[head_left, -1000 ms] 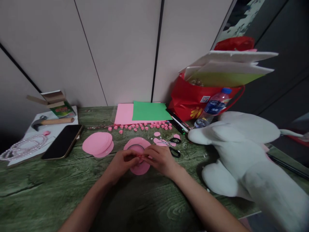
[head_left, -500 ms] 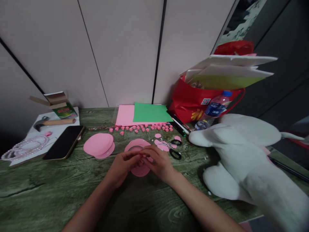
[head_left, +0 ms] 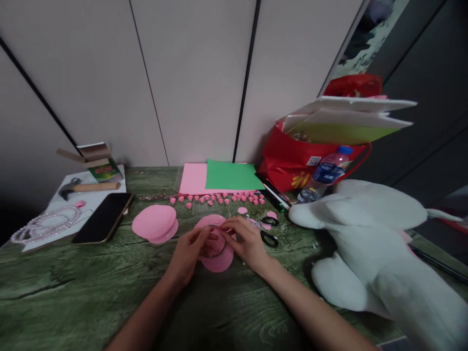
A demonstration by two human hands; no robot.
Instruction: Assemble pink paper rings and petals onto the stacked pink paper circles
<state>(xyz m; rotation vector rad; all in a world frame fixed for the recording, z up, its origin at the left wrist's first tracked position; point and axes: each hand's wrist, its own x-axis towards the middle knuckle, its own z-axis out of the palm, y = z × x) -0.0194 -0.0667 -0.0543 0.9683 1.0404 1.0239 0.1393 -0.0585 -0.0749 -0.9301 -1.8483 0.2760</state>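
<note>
Both hands work close together over several overlapping pink paper circles (head_left: 218, 264) on the table. A thin dark ring (head_left: 221, 251) shows between them, lying over the pink paper. My left hand (head_left: 189, 253) is at the ring's left side, fingers curled in and thumb bent toward them; what they grip is too blurred to name. At the ring's upper right, the thumb and fingertips of my right hand (head_left: 248, 243) come together in a pinch. Anything between those tips is too small to make out. Scissors (head_left: 269, 238) with black handles lie just beyond my right hand, blades partly covered.
Rolled pink paper buds (head_left: 219, 197) line up before green (head_left: 232, 175) and pink sheets. Left stand a circle stack (head_left: 153, 222), a phone (head_left: 104, 218), a hammer (head_left: 91, 187) and a bead string (head_left: 47, 225). Right are a white plush toy (head_left: 365, 234), a bottle (head_left: 325, 173) and a red bag (head_left: 281, 161).
My fingertips, pressed together before, have drawn slightly apart, and more of the dark ring shows between them. The whole view has shifted a little, moving things down and right.
</note>
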